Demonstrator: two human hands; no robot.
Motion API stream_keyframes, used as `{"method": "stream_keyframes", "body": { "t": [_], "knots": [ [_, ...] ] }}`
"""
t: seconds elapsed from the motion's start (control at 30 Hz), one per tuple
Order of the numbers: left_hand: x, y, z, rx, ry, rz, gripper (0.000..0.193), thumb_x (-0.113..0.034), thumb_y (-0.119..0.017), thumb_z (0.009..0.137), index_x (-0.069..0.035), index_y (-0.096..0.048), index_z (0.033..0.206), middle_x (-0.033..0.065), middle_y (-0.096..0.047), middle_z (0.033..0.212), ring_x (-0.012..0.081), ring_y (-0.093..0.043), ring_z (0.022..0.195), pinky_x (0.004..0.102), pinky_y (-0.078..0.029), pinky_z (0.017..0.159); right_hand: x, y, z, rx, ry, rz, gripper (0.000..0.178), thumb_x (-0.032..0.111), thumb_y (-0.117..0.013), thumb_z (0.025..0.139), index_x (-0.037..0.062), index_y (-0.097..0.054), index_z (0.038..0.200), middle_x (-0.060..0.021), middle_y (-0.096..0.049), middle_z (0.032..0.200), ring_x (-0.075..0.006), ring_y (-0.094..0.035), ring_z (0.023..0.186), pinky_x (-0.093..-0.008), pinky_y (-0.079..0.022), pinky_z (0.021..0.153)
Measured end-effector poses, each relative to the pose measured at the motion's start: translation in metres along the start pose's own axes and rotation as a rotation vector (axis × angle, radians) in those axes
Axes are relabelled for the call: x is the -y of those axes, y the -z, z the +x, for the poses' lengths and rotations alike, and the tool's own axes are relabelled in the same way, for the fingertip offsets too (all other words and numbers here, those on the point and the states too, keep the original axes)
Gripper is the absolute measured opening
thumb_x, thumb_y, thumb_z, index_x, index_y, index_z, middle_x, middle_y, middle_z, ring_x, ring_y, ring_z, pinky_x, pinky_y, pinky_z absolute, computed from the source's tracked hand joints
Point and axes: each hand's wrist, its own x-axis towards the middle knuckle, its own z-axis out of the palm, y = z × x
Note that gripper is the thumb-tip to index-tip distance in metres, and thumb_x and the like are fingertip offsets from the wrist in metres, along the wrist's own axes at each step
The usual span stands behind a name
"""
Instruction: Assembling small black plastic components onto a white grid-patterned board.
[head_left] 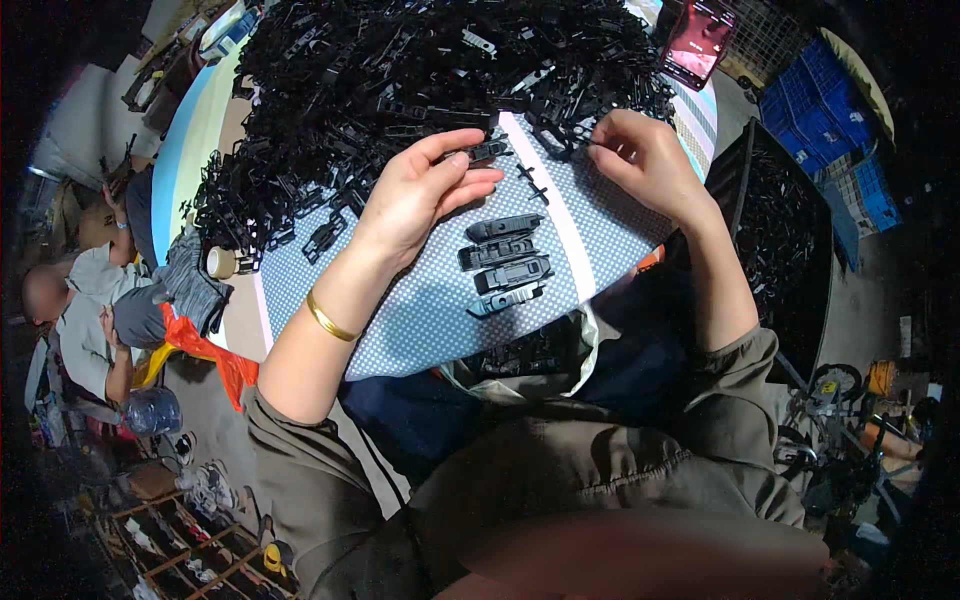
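Note:
My left hand (418, 192), with a gold bangle on its wrist, pinches a small black plastic part (488, 151) between thumb and fingers. To its right, my right hand (650, 165) is curled at the edge of a large heap of black plastic parts (400, 75); its thumb and fingertips come together, and what they hold is too small or hidden to tell. Nearer to me, several elongated black plastic pieces (512, 272) lie side by side in a column. A few thin black pieces (531, 184) lie between my hands on the patterned cloth (400, 320).
A phone (697, 45) with a lit screen stands at the far right. An open bag (590, 350) with black parts sits at my lap. A roll of tape (221, 263) lies at the left edge. Blue crates (815, 95) stand right; another person (90, 310) sits left.

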Motion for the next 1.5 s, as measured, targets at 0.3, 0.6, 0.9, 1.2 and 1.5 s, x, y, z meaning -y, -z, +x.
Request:
{"method": "stream_keyframes", "body": {
  "t": [0.3,0.6,0.9,1.2,1.5],
  "knots": [
    [0.010,-0.005,-0.001,0.079,-0.032,-0.066,0.038,-0.002,-0.041,0.091,0.005,-0.034,0.128,0.0222,-0.053,0.113,0.0234,-0.058,0.102,0.0279,-0.050,0.088,0.040,-0.025,-0.005,0.102,-0.233,0.682,0.021,0.012,-0.062,0.083,-0.0048,-0.062,0.096,-0.0048,-0.062,0.079,-0.0108,-0.059,0.072,-0.0235,-0.049,0.062],
    [0.013,-0.006,-0.002,0.111,-0.095,-0.079,0.042,-0.006,-0.046,0.090,0.006,-0.031,0.128,0.0192,-0.055,0.110,0.0214,-0.058,0.100,0.0290,-0.048,0.091,0.044,-0.042,-0.004,-0.125,-0.247,0.668,0.016,0.012,-0.064,0.082,-0.0035,-0.065,0.087,-0.0040,-0.062,0.074,-0.0084,-0.057,0.065,-0.0195,-0.045,0.060],
    [0.020,-0.006,-0.003,0.114,-0.133,0.056,0.038,-0.006,-0.046,0.090,0.004,-0.038,0.126,0.0130,-0.057,0.105,0.0149,-0.059,0.094,0.0240,-0.048,0.086,0.054,-0.052,-0.004,-0.208,-0.247,0.542,0.017,0.015,-0.070,0.076,-0.0004,-0.066,0.081,-0.0026,-0.063,0.066,-0.0073,-0.056,0.059,-0.0207,-0.043,0.052],
    [0.009,-0.009,-0.009,0.110,-0.172,0.196,0.041,-0.008,-0.048,0.090,0.003,-0.037,0.127,0.0128,-0.061,0.093,0.0178,-0.064,0.080,0.0241,-0.053,0.072,0.045,-0.034,0.004,-0.050,-0.179,0.088,0.028,0.024,-0.071,0.074,0.0006,-0.059,0.063,-0.0025,-0.055,0.054,-0.0098,-0.051,0.049,-0.0251,-0.040,0.047],
    [0.014,-0.005,0.000,0.065,-0.104,0.129,0.042,-0.011,-0.048,0.091,0.005,-0.034,0.127,0.0153,-0.061,0.088,0.0170,-0.064,0.077,0.0234,-0.053,0.070,-0.043,-0.010,0.027,-0.267,0.096,-0.243,0.020,0.013,-0.065,0.076,0.0043,-0.065,0.095,-0.0095,-0.063,0.096,-0.0238,-0.059,0.090,-0.0308,-0.047,0.076]
  ]
}}
